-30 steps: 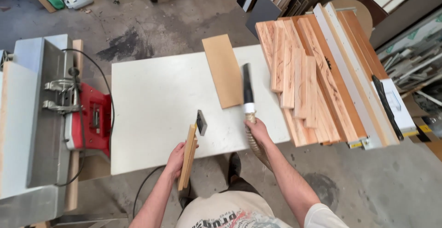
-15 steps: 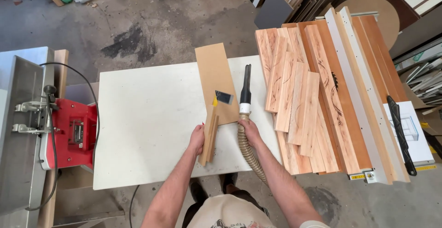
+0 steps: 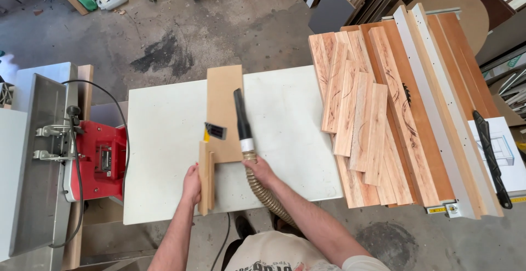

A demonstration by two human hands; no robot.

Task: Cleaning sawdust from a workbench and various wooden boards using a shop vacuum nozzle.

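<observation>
Since a second ago both hands have shifted up the bench (image 3: 164,139): the small wood block (image 3: 204,178), earlier held off the near edge, now stands on edge on the white top, its far end at the brown board (image 3: 224,112).

Left hand (image 3: 192,185) — fingers closed around the near end of the wood block, thumb side up, gripping it from the left. Block is narrow, pale, two layers visible along its top edge, running away from the person.

Right hand (image 3: 262,171) — fingers wrapped shut on the ribbed vacuum hose (image 3: 268,197) just behind the white collar. Black nozzle (image 3: 241,119) lies across the brown board, tip pointing away, slightly left.

Small black-and-yellow tool (image 3: 214,131) sits on the brown board, just beyond the block's far end and left of the nozzle; whether it touches the block, cannot tell.

Brown board lies lengthwise, far end overhanging the bench's far edge.

Right of the bench: stack of reddish planks (image 3: 359,117), several loose pieces on top, near but apart from the hose hand. Further right, long grey rails (image 3: 438,112) and a black-handled tool (image 3: 490,156) on a white sheet.

Left of the bench: red machine (image 3: 101,159) with black cable, beside a grey metal table (image 3: 38,156).

Concrete floor with dark stain beyond.
</observation>
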